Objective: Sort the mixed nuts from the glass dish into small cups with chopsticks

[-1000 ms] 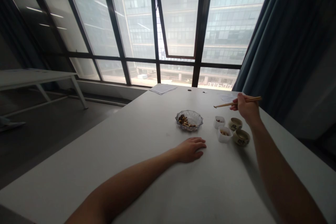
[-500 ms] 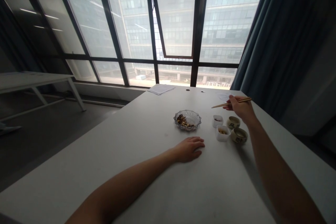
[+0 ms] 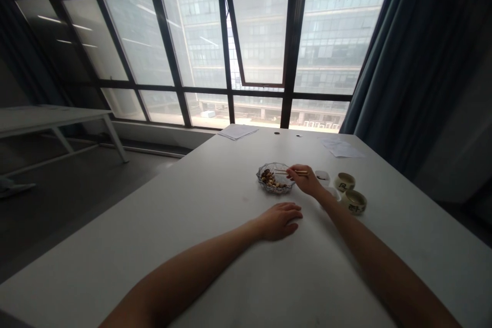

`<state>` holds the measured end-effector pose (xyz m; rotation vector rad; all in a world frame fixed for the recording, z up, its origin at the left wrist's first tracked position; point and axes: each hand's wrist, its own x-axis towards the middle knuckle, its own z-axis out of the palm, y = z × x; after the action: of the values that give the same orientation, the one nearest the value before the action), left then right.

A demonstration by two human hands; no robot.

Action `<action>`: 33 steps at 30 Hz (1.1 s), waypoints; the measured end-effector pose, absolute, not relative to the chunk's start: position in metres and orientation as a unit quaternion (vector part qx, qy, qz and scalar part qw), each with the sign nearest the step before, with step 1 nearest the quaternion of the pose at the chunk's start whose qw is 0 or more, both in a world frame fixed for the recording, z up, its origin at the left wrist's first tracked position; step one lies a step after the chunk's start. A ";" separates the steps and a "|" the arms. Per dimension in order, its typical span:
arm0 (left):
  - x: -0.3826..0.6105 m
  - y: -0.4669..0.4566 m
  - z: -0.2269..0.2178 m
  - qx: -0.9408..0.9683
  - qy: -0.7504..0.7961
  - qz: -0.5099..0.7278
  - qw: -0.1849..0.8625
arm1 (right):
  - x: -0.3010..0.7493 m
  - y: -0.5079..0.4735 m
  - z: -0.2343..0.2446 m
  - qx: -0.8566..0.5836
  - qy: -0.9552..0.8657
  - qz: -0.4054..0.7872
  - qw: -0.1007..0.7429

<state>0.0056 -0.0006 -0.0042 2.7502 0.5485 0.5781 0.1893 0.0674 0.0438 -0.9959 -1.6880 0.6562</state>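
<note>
My right hand (image 3: 306, 180) is closed around a pair of chopsticks (image 3: 282, 171), whose tips reach over the clear glass bowl (image 3: 280, 191). Mixed nuts or beans (image 3: 270, 179), brown and pale, lie in the bowl, mostly on its left side. Nothing can be made out between the tips. Palm down on the white table, my left hand (image 3: 280, 221) rests in front of the bowl with its fingers stretched out. Behind my right wrist stands a small white cup (image 3: 323, 178) with dark bits in it; a second white cup (image 3: 333, 193) is mostly hidden by the forearm.
Two beige ceramic cups with dark characters, a rear cup (image 3: 344, 183) and a front cup (image 3: 354, 203), stand right of the white ones. Papers (image 3: 237, 132) lie at the table's far left corner, and more sheets (image 3: 342, 148) at the far right. A blue curtain (image 3: 378, 87) hangs beyond.
My right hand has swung left and nearer with the chopsticks, from above the far right papers to the glass bowl. My left hand stays in its place.
</note>
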 end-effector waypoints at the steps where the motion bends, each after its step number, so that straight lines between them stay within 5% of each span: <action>1: 0.006 -0.001 -0.004 0.951 0.190 0.200 0.138 | 0.190 0.068 0.042 -0.408 -0.708 0.273 0.507; 16: 0.006 -0.001 -0.002 0.951 0.188 0.200 0.139 | 0.193 0.057 0.050 -0.340 -0.841 0.115 0.406; 33: 0.005 -0.001 -0.003 0.951 0.184 0.202 0.143 | 0.200 0.058 0.054 -0.389 -0.799 0.127 0.440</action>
<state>0.0049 -0.0010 -0.0032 2.7436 0.5310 0.5832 0.2002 0.0580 0.0541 -0.9669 -1.9859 0.3148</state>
